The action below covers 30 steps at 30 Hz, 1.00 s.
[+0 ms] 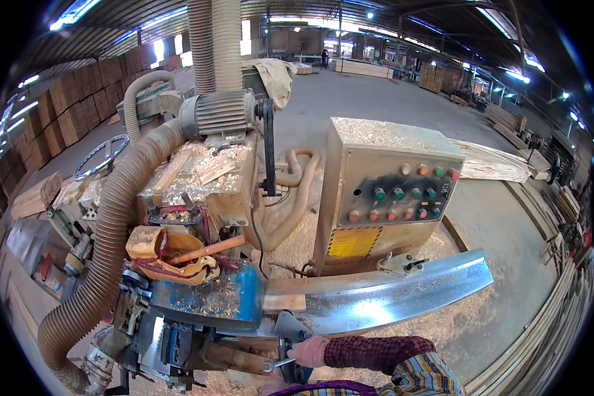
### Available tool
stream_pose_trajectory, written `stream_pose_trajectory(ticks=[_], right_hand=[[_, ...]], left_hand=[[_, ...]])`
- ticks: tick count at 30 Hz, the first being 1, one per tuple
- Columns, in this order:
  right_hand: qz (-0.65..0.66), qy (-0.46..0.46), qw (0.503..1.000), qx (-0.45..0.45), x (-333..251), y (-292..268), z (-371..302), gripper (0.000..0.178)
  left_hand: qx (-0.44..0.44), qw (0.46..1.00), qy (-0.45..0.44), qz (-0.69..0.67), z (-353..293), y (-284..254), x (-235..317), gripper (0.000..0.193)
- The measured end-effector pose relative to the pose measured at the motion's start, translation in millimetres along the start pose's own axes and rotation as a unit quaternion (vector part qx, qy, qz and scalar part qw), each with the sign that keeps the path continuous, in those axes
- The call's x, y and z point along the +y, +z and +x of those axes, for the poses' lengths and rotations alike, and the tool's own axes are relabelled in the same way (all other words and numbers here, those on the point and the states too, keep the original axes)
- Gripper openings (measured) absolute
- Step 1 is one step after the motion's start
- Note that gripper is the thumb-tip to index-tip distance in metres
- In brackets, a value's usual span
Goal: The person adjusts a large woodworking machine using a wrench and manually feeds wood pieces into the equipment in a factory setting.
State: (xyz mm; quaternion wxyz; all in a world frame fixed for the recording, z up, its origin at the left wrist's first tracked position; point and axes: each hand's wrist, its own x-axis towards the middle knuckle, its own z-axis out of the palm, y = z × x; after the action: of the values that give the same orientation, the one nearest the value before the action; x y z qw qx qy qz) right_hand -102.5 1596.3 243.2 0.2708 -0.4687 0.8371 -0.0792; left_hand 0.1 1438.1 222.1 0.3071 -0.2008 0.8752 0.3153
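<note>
Grips a silver wrench [281, 363] in the closed right hand [311, 352], with its long axis pointing leftward, near a grey bracket [292, 326]. Cannot make out the left hand. Farther off: a blue housing [208, 300], then a control cabinet [391, 191].

Over my remote feed I see smooth, glossy metal on the long bed [376, 307] and shiny metal on the wrench [280, 363], matt, ribbed, plastic-looking walls on the thick hose [122, 214], dull, dusty metal on the control cabinet [391, 206], and checked cloth on the sleeve [379, 352].
</note>
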Motion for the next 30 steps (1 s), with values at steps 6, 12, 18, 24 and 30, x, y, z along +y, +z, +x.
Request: stream_pose_trajectory(ticks=[6, 12, 18, 24, 30], right_hand=[[-0.027, 0.006, 0.998, -0.061, 5, -2, 14, 0.023], [0.08, 0.091, 0.989, 0.086, -5, 29, 0, 0.02], [0.114, 0.112, 0.972, 0.175, -13, 32, -3, 0.024], [0.003, -0.051, 0.999, -0.011, 12, -10, 6, 0.029], [0.045, -0.112, 0.993, -0.006, 2, -27, 15, 0.026]], left_hand=[[0.002, 1.0, -0.008, -0.001, 2, -3, 3, 0.085], [0.003, 1.0, -0.014, -0.016, 4, -4, 5, 0.083], [0.007, 0.999, -0.001, -0.051, -17, -11, 4, 0.081], [-0.035, 0.997, 0.064, -0.035, -37, -8, -16, 0.075], [0.003, 0.999, 0.032, -0.014, -17, 10, -19, 0.069]])
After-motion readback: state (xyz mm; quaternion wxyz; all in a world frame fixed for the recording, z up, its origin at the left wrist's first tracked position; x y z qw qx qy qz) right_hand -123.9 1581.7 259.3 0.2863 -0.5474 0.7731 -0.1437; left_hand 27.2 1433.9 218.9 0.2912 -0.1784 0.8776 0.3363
